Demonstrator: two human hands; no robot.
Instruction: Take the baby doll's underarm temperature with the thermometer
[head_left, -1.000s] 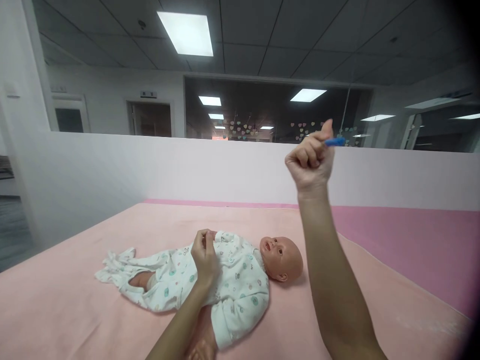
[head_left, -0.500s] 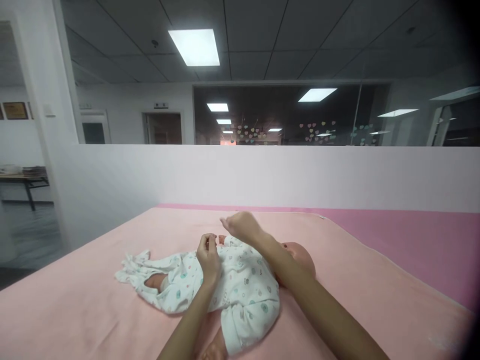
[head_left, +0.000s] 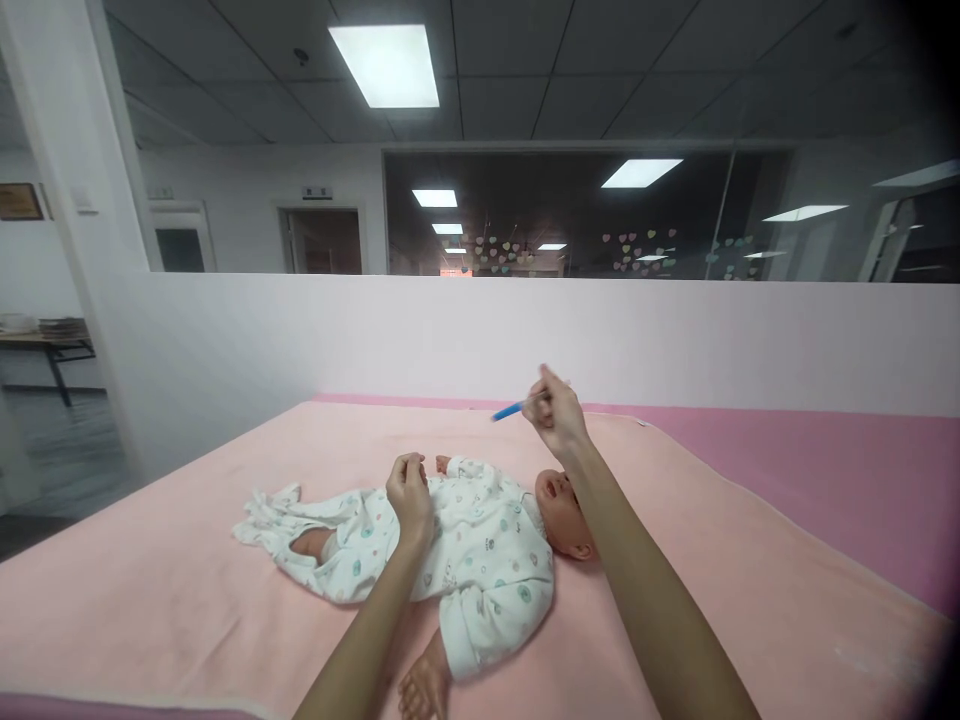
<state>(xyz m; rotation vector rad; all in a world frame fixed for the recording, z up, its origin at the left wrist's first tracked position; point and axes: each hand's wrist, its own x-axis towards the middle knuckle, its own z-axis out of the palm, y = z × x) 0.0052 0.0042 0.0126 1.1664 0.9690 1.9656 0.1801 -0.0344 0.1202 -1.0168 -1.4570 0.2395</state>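
A baby doll [head_left: 480,535] in a white patterned outfit lies on its back on a pink sheet, its head [head_left: 561,515] towards the right. My left hand [head_left: 409,495] is closed, fingers curled together, over the doll's middle; whatever it may hold is hidden. Raised above and beyond the doll's head, my right hand [head_left: 555,412] is closed around a thin stick with a blue end [head_left: 508,411], which points left. The stick is too blurred to name its kind. My right forearm covers part of the doll's head.
The pink sheet [head_left: 150,590] spreads over a padded surface with a darker pink edge [head_left: 825,470] at the right. Behind it runs a low white wall [head_left: 480,335] with glass above. At the far left stands a table [head_left: 45,342] with stacked items.
My right hand has moved right and up, away from above the doll's chest, and the blue-ended stick now shows in it. More of the doll's face is visible. My left hand has barely moved.
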